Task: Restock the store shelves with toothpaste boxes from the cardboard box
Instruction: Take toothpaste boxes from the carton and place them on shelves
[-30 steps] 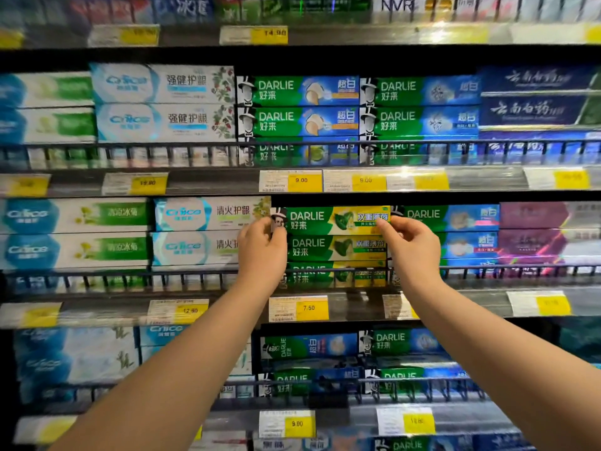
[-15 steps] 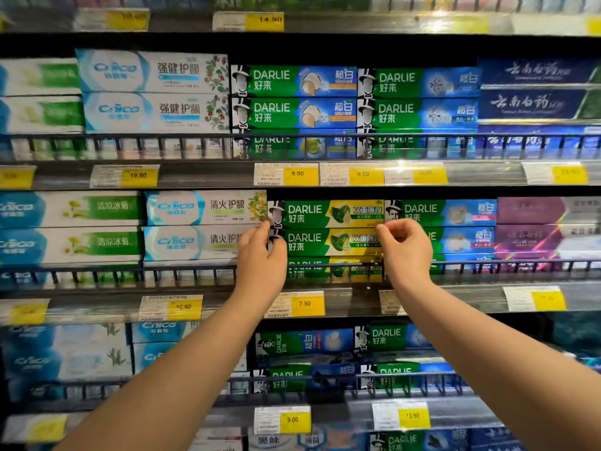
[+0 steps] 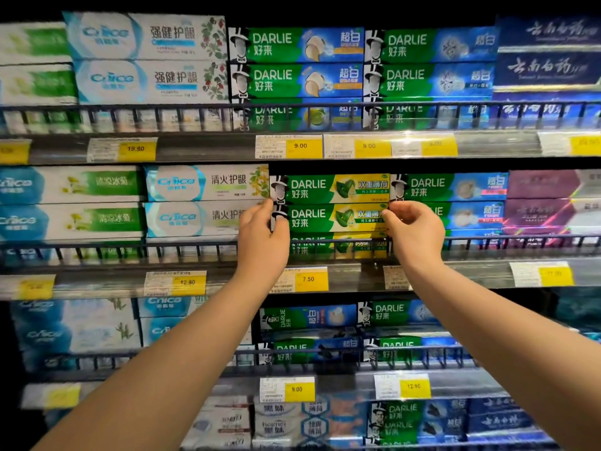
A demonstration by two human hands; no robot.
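A stack of three green-and-yellow Darlie toothpaste boxes stands on the middle shelf. The top box (image 3: pixel 328 188) lies flush on the middle box (image 3: pixel 331 219), and the bottom box (image 3: pixel 338 247) sits behind the wire rail. My left hand (image 3: pixel 263 242) grips the left end of the middle box, thumb on its front face. My right hand (image 3: pixel 414 231) pinches the right end of that box with curled fingertips. The cardboard box is out of view.
Crice boxes (image 3: pixel 201 203) stand tight to the left of the stack, green-and-blue Darlie boxes (image 3: pixel 455 203) tight to the right. A dark wire rail (image 3: pixel 182 247) runs along the shelf front above a 7.50 price tag (image 3: pixel 307 279). Shelves above and below hold more toothpaste.
Both hands have slid down from the ends of the top green-and-yellow box to the ends of the box under it. The top box stays in place on the stack.
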